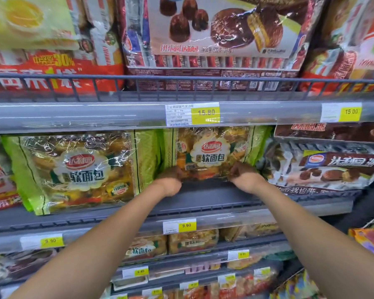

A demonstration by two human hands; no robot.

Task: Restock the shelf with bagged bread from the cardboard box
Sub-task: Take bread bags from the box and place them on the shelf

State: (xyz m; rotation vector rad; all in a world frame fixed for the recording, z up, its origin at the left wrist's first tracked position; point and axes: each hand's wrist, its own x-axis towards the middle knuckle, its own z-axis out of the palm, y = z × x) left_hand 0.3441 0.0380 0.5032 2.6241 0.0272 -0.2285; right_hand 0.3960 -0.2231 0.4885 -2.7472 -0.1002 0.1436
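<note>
A green-edged clear bag of soft bread (212, 152) stands upright deep on the grey middle shelf (203, 197). My left hand (171, 180) grips its lower left corner and my right hand (244, 176) grips its lower right corner, both arms stretched forward. A second, identical bread bag (80, 169) leans at the shelf front to the left. The cardboard box is out of view.
Chocolate cake bags (324, 167) sit right of the held bag. Above, a wire-fronted shelf (181, 83) holds large snack packs. Lower shelves carry smaller bread bags (192, 240). Yellow price tags line the shelf rails (205, 113).
</note>
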